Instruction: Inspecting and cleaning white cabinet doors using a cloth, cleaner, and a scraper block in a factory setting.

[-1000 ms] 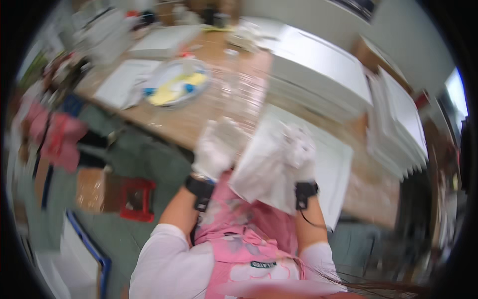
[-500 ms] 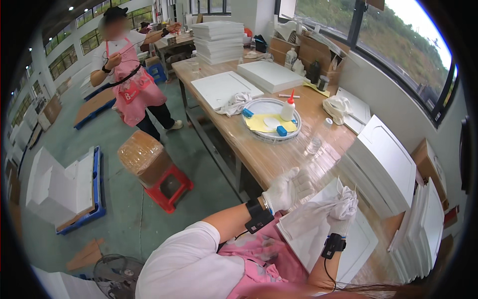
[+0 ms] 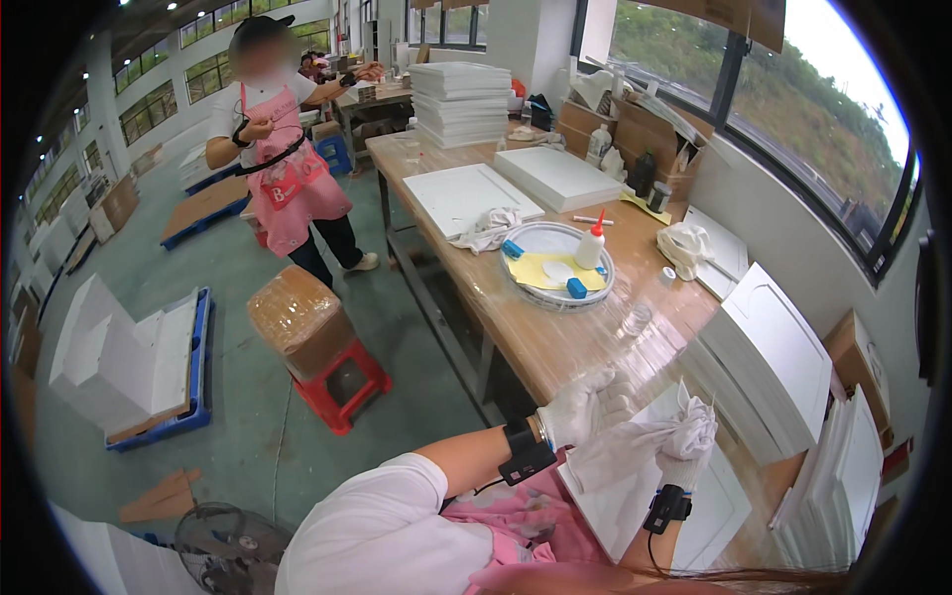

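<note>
My right hand (image 3: 694,474), in a white glove, grips a bunched white cloth (image 3: 620,454). The bunched part rises over the fingers, and the rest trails left across a white panel (image 3: 722,511) with a recessed border. That panel lies at the table's near edge, in front of my pink apron. Just beyond the cloth's left part is my left hand (image 3: 585,409), also gloved, with its fingers curled. Whatever is inside those fingers is hidden, and I cannot tell whether they touch the cloth. Both wrists wear black straps with small boxes.
A round tray (image 3: 535,296) on the table (image 3: 516,342) carries a white red-tipped bottle (image 3: 589,248) and blue blocks. White panels (image 3: 769,347) lean along the right. A boxed red stool (image 3: 342,397) stands left on the floor; beyond it a person (image 3: 288,149) in a pink apron stands.
My view has shifted slightly, so the table and room sit lower and further right in it. My left hand is closer to the cloth. The right hand keeps its grip on the cloth.
</note>
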The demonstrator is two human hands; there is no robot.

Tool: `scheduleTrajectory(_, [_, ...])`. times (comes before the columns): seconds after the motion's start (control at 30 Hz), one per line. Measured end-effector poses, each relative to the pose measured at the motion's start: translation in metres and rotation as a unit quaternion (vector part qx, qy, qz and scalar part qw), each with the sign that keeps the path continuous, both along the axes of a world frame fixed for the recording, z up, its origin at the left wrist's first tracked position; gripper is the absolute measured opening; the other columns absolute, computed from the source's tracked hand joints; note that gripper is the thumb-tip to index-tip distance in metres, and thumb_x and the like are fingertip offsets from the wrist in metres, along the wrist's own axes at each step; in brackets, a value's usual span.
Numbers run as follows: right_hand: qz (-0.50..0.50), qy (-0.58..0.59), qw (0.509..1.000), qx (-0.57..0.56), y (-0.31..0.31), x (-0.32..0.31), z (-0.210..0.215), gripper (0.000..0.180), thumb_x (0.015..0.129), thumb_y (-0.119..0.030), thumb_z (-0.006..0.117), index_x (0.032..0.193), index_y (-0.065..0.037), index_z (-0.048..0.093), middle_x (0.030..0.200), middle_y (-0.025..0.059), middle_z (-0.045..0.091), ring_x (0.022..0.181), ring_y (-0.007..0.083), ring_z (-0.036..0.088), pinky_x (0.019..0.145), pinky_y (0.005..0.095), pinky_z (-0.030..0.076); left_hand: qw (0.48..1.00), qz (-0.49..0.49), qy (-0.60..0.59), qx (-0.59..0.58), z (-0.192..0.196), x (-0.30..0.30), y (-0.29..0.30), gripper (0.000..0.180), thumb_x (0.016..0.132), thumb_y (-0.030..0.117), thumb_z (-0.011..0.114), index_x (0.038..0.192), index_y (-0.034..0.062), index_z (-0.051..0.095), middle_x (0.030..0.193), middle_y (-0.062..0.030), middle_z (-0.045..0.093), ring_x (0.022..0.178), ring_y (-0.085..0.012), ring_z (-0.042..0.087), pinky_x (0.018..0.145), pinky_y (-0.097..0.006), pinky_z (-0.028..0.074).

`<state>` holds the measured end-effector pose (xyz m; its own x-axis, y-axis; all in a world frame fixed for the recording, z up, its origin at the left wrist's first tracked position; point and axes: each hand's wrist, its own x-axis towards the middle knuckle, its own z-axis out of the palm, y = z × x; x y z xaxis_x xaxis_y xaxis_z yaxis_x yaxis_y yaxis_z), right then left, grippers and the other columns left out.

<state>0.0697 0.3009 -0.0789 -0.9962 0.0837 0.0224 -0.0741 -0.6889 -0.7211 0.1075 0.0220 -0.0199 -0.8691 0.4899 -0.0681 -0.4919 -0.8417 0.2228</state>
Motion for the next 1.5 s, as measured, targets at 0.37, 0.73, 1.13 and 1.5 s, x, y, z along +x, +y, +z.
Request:
scheduleTrajectory(0.37, [-0.02,0.054,0.996,0.075,0.012,-0.01,-0.013,0.028,0.091,-0.02,0.054,0.116,-0.008,0.054,0.106,0.0061,0.058,0.103,0.0244,0.054,0.1,0.0361,0.04,1.0,-0.015,0.004,0.026,-0.003,-0.007,-0.001,0.026,0.1,0.025,0.055,0.116,0.0068,0.065,0.1,-0.0083,0.073,0.087,-0.0242,0.071,0.079,-0.039,0.059])
scheduleTrajectory(0.73, [0.051,0.059,0.996,0.048,0.008,-0.003,-0.008,0.017,0.099,-0.017,0.045,0.113,-0.01,0.051,0.098,0.0009,0.052,0.088,0.0157,0.052,0.081,0.0285,0.045,0.995,-0.058,0.03,0.074,-0.011,-0.007,-0.004,0.028,0.102,0.025,0.052,0.119,0.0056,0.064,0.103,-0.01,0.073,0.09,-0.0264,0.072,0.081,-0.041,0.059])
scheduleTrajectory(1.13, [0.229,0.111,0.954,-0.16,0.039,-0.021,-0.041,0.036,0.094,-0.026,0.05,0.126,-0.009,0.053,0.123,0.0062,0.057,0.12,0.0234,0.05,0.111,0.0365,0.033,0.995,-0.055,0.033,0.076,-0.007,-0.007,-0.003,0.028,0.101,0.026,0.053,0.118,0.0058,0.064,0.103,-0.01,0.073,0.089,-0.0258,0.072,0.08,-0.041,0.06])
scheduleTrajectory(1.5, [0.005,0.065,0.986,0.157,0.033,-0.014,-0.045,0.039,0.093,-0.025,0.052,0.128,-0.008,0.053,0.126,0.0077,0.057,0.124,0.0252,0.049,0.113,0.0368,0.033,0.996,-0.051,0.027,0.061,-0.008,-0.005,-0.001,0.029,0.101,0.026,0.053,0.118,0.0056,0.064,0.101,-0.0089,0.073,0.088,-0.0246,0.072,0.08,-0.039,0.059])
